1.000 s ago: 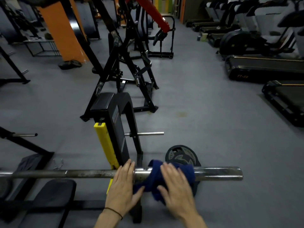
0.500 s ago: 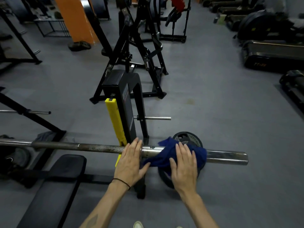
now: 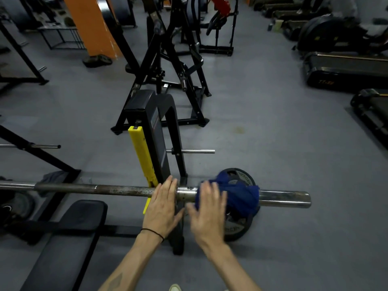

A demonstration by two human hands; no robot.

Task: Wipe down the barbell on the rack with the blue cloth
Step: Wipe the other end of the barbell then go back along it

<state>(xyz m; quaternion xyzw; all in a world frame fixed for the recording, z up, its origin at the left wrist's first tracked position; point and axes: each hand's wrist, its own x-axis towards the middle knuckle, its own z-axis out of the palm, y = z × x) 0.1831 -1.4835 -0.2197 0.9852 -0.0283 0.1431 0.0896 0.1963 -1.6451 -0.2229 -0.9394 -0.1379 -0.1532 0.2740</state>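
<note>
Now both flat hands press blue cloth point(image 3: 241, 196) against barbell point(image 3: 126, 190).

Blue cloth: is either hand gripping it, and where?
Neither grips. The right hand lies flat on the blue cloth's left end; the left hand rests open on the barbell.

A long steel barbell point(image 3: 126, 190) is laid horizontally across the black rack upright with the yellow plastic guard point(image 3: 144, 158). Its shaft is dull, brown and speckled with rust on the left, while the thicker sleeve on the right is seen polished and shiny, ending in a rounded tip. A dark blue crumpled cloth point(image 3: 241, 196) is draped over and wrapped around the sleeve, just right of the collar, with its folds hung below the bar.
</note>
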